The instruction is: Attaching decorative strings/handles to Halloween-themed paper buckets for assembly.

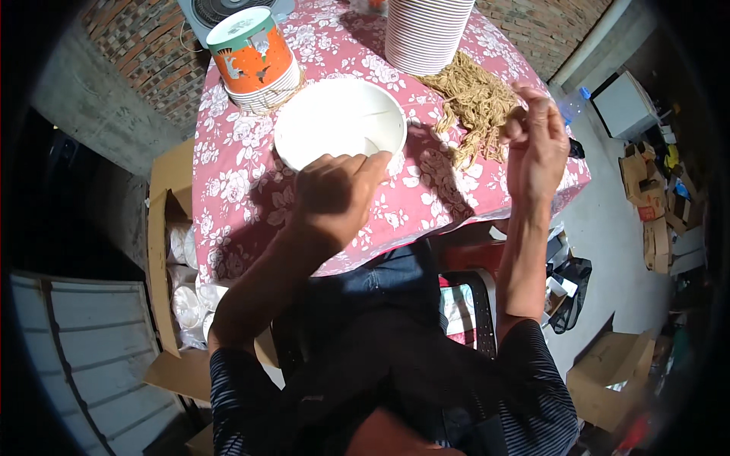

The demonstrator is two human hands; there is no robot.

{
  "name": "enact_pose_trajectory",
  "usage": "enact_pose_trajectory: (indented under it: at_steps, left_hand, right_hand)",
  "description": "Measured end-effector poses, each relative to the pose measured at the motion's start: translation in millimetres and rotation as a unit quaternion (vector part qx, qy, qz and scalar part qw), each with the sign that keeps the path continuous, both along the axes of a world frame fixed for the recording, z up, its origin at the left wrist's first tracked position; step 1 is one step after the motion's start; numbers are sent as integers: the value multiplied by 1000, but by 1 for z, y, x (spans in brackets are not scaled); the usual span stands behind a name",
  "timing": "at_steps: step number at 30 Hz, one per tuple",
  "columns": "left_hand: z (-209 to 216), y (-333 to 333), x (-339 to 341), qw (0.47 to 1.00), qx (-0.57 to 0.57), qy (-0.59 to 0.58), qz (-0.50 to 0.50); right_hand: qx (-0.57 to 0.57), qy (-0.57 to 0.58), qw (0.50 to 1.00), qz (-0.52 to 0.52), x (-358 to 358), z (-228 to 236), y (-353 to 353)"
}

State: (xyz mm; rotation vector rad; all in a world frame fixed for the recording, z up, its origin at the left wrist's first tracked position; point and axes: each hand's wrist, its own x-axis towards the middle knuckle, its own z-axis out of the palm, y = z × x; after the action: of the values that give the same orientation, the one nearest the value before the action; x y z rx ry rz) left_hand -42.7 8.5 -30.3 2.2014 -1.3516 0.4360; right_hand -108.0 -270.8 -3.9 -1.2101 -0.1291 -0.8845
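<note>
A white paper tub lies on the table in front of me, its round mouth showing the bare inside. My left hand is closed on the tub's near rim, fingers curled over it. Raised at the table's right side, my right hand has its fingers bent and pinched together. Whatever sits between those fingertips, if anything, is too small to make out. Beside that hand spreads a pile of tan twisted cords. Behind the pile rises a tall stack of white tubs.
A flowered pink cloth covers the table. At its far left stand stacked tubs with an orange printed one on top, near a fan. An open carton with wrapped white goods is at the left. More cartons lie on the right floor.
</note>
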Motion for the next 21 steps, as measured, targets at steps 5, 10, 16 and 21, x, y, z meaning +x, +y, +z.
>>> enact_pose_trajectory:
  at_steps: [5, 10, 16, 21]
  left_hand:
    - [11, 33, 29, 992, 10, 8, -128]
    - [18, 29, 25, 987, 24, 99, -120]
    - [20, 26, 34, 983, -67, 109, -133]
    - [34, 18, 33, 982, -34, 148, -113]
  right_hand:
    - [162, -31, 963, 215, 0, 4, -25]
    - [-6, 79, 990, 118, 11, -2, -5]
    - [-141, 256, 941, 169, -12, -10, 43]
    - [-157, 284, 937, 129, -22, -29, 70]
